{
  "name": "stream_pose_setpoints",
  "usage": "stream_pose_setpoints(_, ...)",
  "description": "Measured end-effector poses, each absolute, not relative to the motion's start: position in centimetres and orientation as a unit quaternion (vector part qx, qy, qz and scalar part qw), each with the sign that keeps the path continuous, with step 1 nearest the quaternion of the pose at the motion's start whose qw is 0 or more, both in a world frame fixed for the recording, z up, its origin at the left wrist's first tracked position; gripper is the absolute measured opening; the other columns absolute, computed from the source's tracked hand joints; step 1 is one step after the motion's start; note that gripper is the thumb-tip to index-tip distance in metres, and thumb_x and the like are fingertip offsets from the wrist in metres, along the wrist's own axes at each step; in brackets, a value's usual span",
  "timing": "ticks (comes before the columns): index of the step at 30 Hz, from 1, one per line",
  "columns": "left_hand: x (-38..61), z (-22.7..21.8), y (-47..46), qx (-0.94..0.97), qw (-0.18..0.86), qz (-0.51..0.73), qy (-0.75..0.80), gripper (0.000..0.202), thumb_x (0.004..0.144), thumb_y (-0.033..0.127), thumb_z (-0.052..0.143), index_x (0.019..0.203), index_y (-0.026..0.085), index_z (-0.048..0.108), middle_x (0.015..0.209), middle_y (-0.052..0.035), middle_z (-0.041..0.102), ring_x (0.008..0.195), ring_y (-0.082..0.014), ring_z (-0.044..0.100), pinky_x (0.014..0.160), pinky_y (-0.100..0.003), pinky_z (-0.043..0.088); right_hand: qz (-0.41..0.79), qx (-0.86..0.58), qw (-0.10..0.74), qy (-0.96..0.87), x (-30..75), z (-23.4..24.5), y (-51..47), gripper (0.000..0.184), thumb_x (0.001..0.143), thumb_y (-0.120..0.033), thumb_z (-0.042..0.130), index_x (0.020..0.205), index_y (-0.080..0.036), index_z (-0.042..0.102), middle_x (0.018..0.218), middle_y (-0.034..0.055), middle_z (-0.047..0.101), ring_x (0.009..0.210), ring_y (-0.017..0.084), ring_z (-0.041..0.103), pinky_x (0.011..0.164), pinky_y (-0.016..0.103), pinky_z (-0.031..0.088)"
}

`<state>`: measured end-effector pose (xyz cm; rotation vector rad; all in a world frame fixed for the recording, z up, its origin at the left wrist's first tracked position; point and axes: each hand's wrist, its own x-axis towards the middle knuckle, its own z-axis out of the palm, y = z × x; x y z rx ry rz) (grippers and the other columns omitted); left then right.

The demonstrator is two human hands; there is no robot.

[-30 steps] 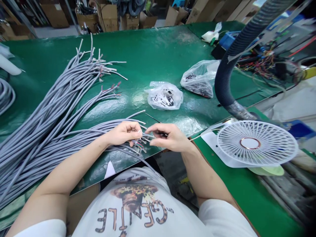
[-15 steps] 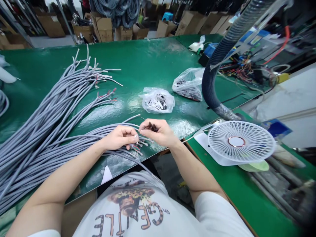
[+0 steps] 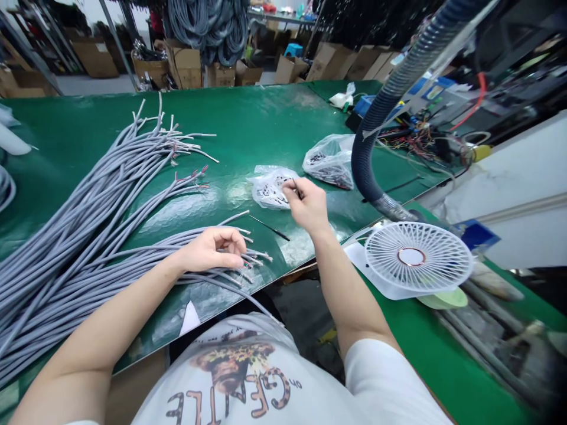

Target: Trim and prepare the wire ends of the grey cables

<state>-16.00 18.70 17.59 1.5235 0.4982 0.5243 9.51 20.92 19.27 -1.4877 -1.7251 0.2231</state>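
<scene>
Curled over the near bundle of grey cables (image 3: 146, 260) is my left hand (image 3: 217, 248), with its thumb low beside the stripped cable ends. What lies within its fingers is hidden. My right hand (image 3: 309, 203) reaches to the right edge of a clear plastic bag (image 3: 271, 193) of small black and white pieces. Its thumb and fingers are pinched together, and something dark shows at them, too small to name. A thin rod with a black handle (image 3: 278, 233) lies on the green table between my hands.
A second bag (image 3: 330, 165) of dark small pieces sits behind my right hand. More grey cables (image 3: 113, 159) stretch across the left side. A ribbed hose (image 3: 367, 141) arches down at the right, above a white fan (image 3: 416, 260). The green table's (image 3: 261, 118) near edge runs diagonally.
My right hand has moved away from my left, forward and right to the bag. The thin rod now shows fully on the table. My left hand stays near the cable ends.
</scene>
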Motion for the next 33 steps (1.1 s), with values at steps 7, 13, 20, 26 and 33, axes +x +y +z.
stream_pose_setpoints(7,-16.1,18.4,18.7,0.76,0.51,0.326,0.237,0.013,0.074,0.028,0.072,0.075,0.015,0.067,0.077,-0.0041,0.063,0.073,-0.0125,0.057,0.071,-0.025,0.046,-0.004,-0.69,0.383,-0.614,14.3,17.4,24.3,0.031,0.081,-0.021,0.048,0.103,-0.014,0.068,0.099,0.012,0.07,0.091,0.024,0.063,0.088,0.038,0.046)
stream_pose_setpoints(13,-15.6,17.7,18.9,0.668,0.483,0.443,0.352,0.019,0.07,0.033,0.075,0.075,0.016,0.07,0.076,-0.0044,0.066,0.069,-0.0136,0.06,0.066,-0.025,0.049,0.178,-0.576,0.495,-0.626,8.2,19.0,18.2,0.023,0.082,-0.035,0.059,0.089,-0.016,0.07,0.078,0.0038,0.066,0.064,0.014,0.054,0.063,0.028,0.046)
stream_pose_setpoints(20,-15.9,18.0,18.6,0.666,0.45,0.44,0.401,0.024,0.068,0.037,0.075,0.072,0.014,0.069,0.07,-0.0032,0.069,0.065,-0.0135,0.062,0.066,-0.025,0.05,0.3,-0.447,0.491,-0.686,1.4,19.2,15.7,0.025,0.078,-0.037,0.068,0.093,-0.017,0.067,0.081,0.0005,0.061,0.05,0.005,0.036,0.052,0.022,0.036)
stream_pose_setpoints(26,-16.4,18.1,18.3,0.722,0.329,0.456,0.404,0.016,0.072,0.032,0.071,0.072,0.016,0.07,0.07,-0.001,0.069,0.065,-0.0117,0.061,0.065,-0.023,0.049,0.281,-0.432,0.541,-0.664,-0.5,18.6,15.2,0.017,0.087,-0.03,0.058,0.086,-0.015,0.065,0.08,0.0013,0.06,0.072,0.01,0.052,0.068,0.023,0.042)
stream_pose_setpoints(33,-16.2,18.4,17.1,0.727,0.278,0.467,0.421,0.006,0.07,0.022,0.074,0.076,0.02,0.072,0.071,0.0022,0.069,0.062,-0.0097,0.06,0.06,-0.023,0.05,0.358,-0.407,0.595,-0.594,-0.8,17.2,14.5,0.015,0.086,-0.028,0.06,0.089,-0.014,0.065,0.083,0.0011,0.062,0.074,0.009,0.054,0.07,0.02,0.043)
